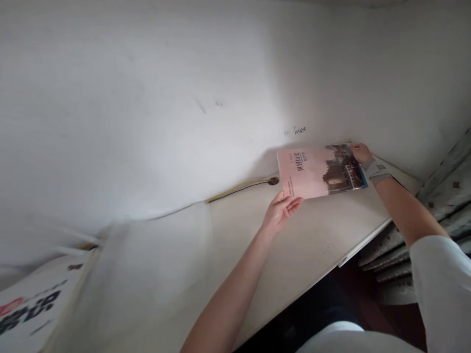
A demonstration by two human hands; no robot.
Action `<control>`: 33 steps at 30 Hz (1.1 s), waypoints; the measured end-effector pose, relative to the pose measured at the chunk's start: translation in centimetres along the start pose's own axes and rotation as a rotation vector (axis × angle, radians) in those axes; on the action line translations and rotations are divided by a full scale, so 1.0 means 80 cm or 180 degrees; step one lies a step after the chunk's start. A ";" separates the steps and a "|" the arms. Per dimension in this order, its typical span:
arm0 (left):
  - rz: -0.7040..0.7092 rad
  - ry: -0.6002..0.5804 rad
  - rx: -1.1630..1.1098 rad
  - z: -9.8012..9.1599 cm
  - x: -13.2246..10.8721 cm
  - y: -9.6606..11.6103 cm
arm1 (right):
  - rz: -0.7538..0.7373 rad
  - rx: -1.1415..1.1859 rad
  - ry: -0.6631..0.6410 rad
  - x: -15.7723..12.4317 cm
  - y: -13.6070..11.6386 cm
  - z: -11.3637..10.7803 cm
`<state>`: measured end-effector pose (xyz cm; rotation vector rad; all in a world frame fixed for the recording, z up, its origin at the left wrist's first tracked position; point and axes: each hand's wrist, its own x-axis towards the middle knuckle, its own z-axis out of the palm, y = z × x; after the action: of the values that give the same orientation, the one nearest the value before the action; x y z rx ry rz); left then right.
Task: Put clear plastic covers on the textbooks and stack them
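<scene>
— Where's the book [316, 171]?

— At the far end of the white table [221, 245], close against the wall [147, 98], pink cover up with a photo on its right part. It sits between both hands.

— How is each grip?

— The left hand [280, 212] is at the near left corner, fingers loose and a little spread, tips touching the edge. As far as I can see it isn't closed round anything. The right hand [360, 153], with a pale band [377, 170] on the wrist, has the far right corner. Its thumb side shows on the cover and the fingers are hidden behind, so I take that grip as closed on the book.

— How would it handle?

— I'd judge it thin, light and soft-covered, likely to bend if held by one corner. The cover looks smooth, maybe a bit slippery. Two opposite corners, or the spine edge, seem the surest places to hold it.

— Anything else around?

— A thin cable [239, 189] runs along the foot of the wall just left of the book, not touching it. A printed sheet [29, 309] lies blurred at the near left, well apart, and patterned cloth [441, 196] hangs past the table's right end.
</scene>
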<state>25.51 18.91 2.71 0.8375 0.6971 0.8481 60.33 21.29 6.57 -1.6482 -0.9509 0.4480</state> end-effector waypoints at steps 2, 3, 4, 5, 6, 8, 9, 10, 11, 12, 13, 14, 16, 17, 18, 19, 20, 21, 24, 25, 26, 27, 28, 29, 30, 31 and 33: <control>-0.0033 0.0350 -0.0186 0.017 0.031 -0.020 | -0.0201 -0.0548 0.0214 0.006 -0.005 0.005; -0.0042 0.0455 -0.0179 0.023 0.044 -0.030 | -0.0242 -0.0710 0.0239 0.000 -0.003 0.009; -0.0047 0.0522 -0.0125 0.028 0.054 -0.040 | -0.0336 -0.0866 0.0215 -0.011 0.001 0.014; -0.0047 0.0553 -0.0037 0.032 0.063 -0.049 | -0.0461 -0.1097 0.0110 -0.026 0.007 0.019; -0.0046 0.0579 0.0064 0.034 0.071 -0.056 | -0.0565 -0.1303 -0.0030 -0.044 0.015 0.024; -0.0040 0.0601 0.0346 0.037 0.083 -0.065 | -0.0578 -0.2043 -0.0505 -0.078 0.035 0.028; -0.0038 0.0608 0.0535 0.037 0.088 -0.066 | -0.0532 -0.2165 -0.0601 -0.091 0.045 0.028; -0.0035 0.0619 0.0758 0.036 0.092 -0.066 | -0.0487 -0.2293 -0.0689 -0.101 0.055 0.027; -0.0028 0.0640 0.1013 0.035 0.096 -0.064 | -0.0448 -0.2360 -0.0725 -0.106 0.063 0.025; -0.0012 0.0666 0.1295 0.034 0.100 -0.061 | -0.0425 -0.2338 -0.0708 -0.108 0.070 0.023; 0.0010 0.0685 0.1595 0.032 0.104 -0.058 | -0.0419 -0.2335 -0.0691 -0.106 0.076 0.021; 0.0041 0.0690 0.1901 0.030 0.107 -0.055 | -0.0423 -0.2326 -0.0667 -0.102 0.081 0.020; 0.0113 0.0643 0.2488 0.029 0.114 -0.049 | -0.0445 -0.2288 -0.0592 -0.091 0.089 0.020; 0.0147 0.0596 0.2756 0.030 0.117 -0.047 | -0.0456 -0.2262 -0.0543 -0.086 0.093 0.020; 0.0179 0.0543 0.3001 0.032 0.120 -0.045 | -0.0461 -0.2236 -0.0480 -0.081 0.096 0.022; 0.0209 0.0492 0.3222 0.035 0.122 -0.044 | -0.0463 -0.2210 -0.0411 -0.077 0.099 0.023; 0.0238 0.0446 0.3419 0.038 0.125 -0.043 | -0.0460 -0.2189 -0.0344 -0.074 0.101 0.025; 0.0265 0.0404 0.3591 0.042 0.126 -0.043 | -0.0456 -0.2173 -0.0284 -0.071 0.103 0.026; 0.0353 0.0306 0.3968 0.052 0.127 -0.045 | -0.0447 -0.2155 -0.0157 -0.066 0.107 0.028; 0.0387 0.0286 0.4053 0.055 0.126 -0.045 | -0.0443 -0.2156 -0.0126 -0.064 0.107 0.028; 0.0420 0.0274 0.4121 0.057 0.125 -0.046 | -0.0440 -0.2157 -0.0099 -0.063 0.107 0.027; 0.0450 0.0270 0.4174 0.058 0.123 -0.046 | -0.0441 -0.2157 -0.0078 -0.062 0.106 0.025; 0.0480 0.0271 0.4212 0.058 0.120 -0.045 | -0.0452 -0.2154 -0.0063 -0.061 0.105 0.023; 0.0514 0.0276 0.4236 0.057 0.115 -0.044 | -0.0474 -0.2146 -0.0058 -0.062 0.103 0.021; 0.0556 0.0281 0.4247 0.053 0.109 -0.041 | -0.0518 -0.2132 -0.0054 -0.064 0.100 0.019; 0.0614 0.0284 0.4245 0.048 0.100 -0.036 | -0.0589 -0.2111 -0.0056 -0.067 0.096 0.018; 0.0774 0.0296 0.4213 0.027 0.075 -0.021 | -0.0827 -0.2045 -0.0078 -0.078 0.086 0.022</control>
<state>30.73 22.64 1.19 2.0982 1.2707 0.5606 57.71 17.18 -1.54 -2.0444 -1.4022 -0.0288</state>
